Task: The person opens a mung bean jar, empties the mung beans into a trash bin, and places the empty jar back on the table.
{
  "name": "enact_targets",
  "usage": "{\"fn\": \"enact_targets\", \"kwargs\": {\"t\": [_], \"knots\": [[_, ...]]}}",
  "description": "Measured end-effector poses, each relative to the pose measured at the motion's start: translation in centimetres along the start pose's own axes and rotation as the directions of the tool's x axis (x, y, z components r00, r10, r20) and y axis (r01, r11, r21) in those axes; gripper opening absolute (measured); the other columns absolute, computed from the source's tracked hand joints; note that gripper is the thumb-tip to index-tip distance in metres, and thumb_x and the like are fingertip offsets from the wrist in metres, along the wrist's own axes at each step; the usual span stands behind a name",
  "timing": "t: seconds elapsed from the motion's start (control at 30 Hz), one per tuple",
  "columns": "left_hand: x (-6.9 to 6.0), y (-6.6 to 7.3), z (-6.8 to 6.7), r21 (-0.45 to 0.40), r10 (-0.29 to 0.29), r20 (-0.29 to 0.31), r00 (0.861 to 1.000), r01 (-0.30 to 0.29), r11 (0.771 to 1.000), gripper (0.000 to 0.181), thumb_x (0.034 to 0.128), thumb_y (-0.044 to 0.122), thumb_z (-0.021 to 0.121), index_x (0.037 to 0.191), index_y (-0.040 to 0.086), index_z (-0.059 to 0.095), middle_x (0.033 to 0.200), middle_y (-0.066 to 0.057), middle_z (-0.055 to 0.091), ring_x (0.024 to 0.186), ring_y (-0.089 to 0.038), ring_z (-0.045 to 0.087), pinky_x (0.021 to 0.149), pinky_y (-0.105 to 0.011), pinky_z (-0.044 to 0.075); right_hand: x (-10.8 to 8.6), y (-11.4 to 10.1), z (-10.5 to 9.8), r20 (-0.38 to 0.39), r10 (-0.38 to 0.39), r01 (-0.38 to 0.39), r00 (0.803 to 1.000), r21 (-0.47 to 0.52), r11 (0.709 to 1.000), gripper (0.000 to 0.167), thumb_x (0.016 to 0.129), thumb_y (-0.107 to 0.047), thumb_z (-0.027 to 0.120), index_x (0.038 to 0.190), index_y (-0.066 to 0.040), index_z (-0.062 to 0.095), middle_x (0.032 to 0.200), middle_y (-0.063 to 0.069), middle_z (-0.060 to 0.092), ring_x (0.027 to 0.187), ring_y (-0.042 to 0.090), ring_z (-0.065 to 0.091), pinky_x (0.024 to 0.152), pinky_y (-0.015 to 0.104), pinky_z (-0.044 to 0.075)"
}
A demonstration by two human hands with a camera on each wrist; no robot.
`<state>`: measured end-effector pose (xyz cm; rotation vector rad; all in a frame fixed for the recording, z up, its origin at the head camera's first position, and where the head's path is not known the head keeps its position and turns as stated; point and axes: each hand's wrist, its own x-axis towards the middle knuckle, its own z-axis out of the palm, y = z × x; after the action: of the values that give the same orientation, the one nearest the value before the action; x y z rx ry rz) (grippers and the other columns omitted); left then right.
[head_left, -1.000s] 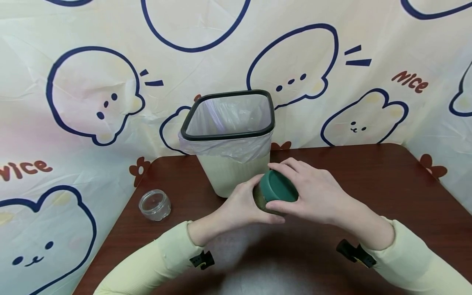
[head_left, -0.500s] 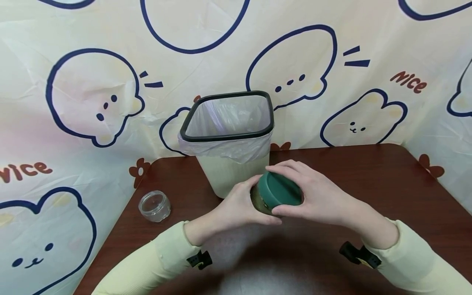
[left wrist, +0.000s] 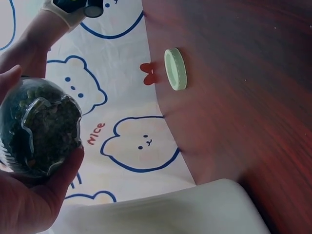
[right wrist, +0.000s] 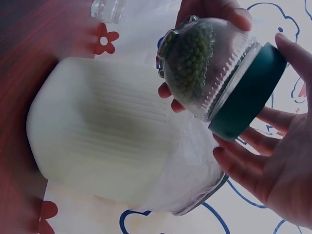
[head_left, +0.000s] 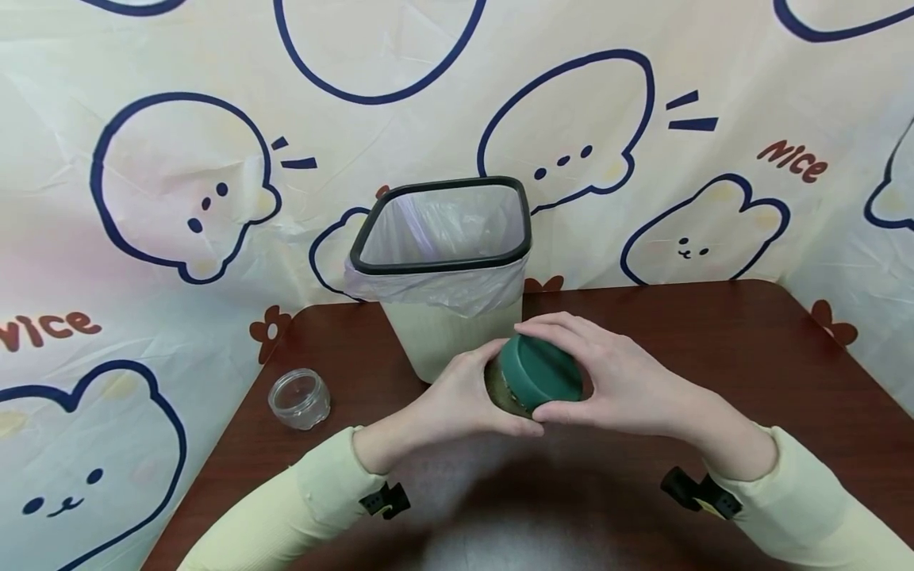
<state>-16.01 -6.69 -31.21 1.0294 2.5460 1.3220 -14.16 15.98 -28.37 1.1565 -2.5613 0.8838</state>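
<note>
My left hand [head_left: 457, 403] grips a round glass jar [right wrist: 195, 61] holding small round green grains, likely mung beans. A dark green lid [head_left: 540, 371] sits on its mouth. My right hand [head_left: 617, 381] holds that lid by its edge, thumb on the near side and fingers over the far side. The jar is raised over the table and tilted, with the lid toward my right hand. Its bumpy glass base faces the camera in the left wrist view. Whether the lid's thread is engaged cannot be told.
A pale bin [head_left: 421, 337] with a black rim and a plastic bag [head_left: 443, 287] stands just behind my hands. A clear glass jar [head_left: 300, 400] is on the table at left. A light green lid [left wrist: 175, 69] lies on the table in the left wrist view.
The right hand has shifted slightly right and its thumb has moved along the lid's edge. The jar and lid have tilted a little; the left hand keeps its hold.
</note>
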Motion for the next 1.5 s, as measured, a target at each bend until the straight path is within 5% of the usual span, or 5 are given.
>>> {"fn": "enact_targets", "kwargs": {"t": [0.27,0.5,1.2,1.5], "knots": [[0.3,0.2,0.4,0.002,-0.029,-0.025,0.999,0.029,1.000,0.075,0.0627,0.032,0.092,0.126,0.019,0.054,0.106,0.012,0.061,0.092,-0.006,0.059,0.076,-0.027,0.051,0.8,-1.1,0.3,-0.060,0.178,-0.188,0.982,-0.234,0.954,0.077,0.080,-0.060,0.069,0.142,-0.020,0.047,0.129,0.005,0.053,0.096,0.019,0.056,0.068,0.035,0.053],[0.2,0.1,0.5,0.024,-0.037,-0.038,0.999,0.038,0.999,0.076,0.0617,0.032,0.092,0.126,0.018,0.054,0.106,0.012,0.062,0.091,-0.005,0.059,0.076,-0.026,0.051,1.1,-1.3,0.1,-0.005,0.240,-0.236,0.971,-0.207,0.949,0.073,0.077,-0.060,0.072,0.135,-0.018,0.055,0.112,0.002,0.058,0.087,0.016,0.057,0.066,0.032,0.051],[0.0,-0.2,0.2,-0.018,-0.021,0.049,0.999,0.022,1.000,0.082,0.0648,0.032,0.091,0.134,0.018,0.049,0.110,0.010,0.059,0.097,-0.008,0.057,0.080,-0.027,0.051,0.1,-0.6,-1.0,0.107,-0.003,0.004,0.994,-0.016,1.000,0.077,0.075,-0.048,0.081,0.142,-0.026,0.049,0.137,-0.006,0.045,0.117,0.013,0.043,0.081,0.035,0.052],[0.1,-0.4,0.3,0.003,-0.016,0.017,1.000,0.016,1.000,0.078,0.0640,0.033,0.091,0.129,0.017,0.052,0.106,0.011,0.061,0.093,-0.006,0.059,0.078,-0.027,0.051,0.3,-1.1,-1.0,0.062,0.042,-0.036,0.997,-0.105,0.994,0.079,0.081,-0.054,0.073,0.148,-0.028,0.040,0.144,-0.001,0.042,0.116,0.017,0.051,0.080,0.035,0.053]]}}
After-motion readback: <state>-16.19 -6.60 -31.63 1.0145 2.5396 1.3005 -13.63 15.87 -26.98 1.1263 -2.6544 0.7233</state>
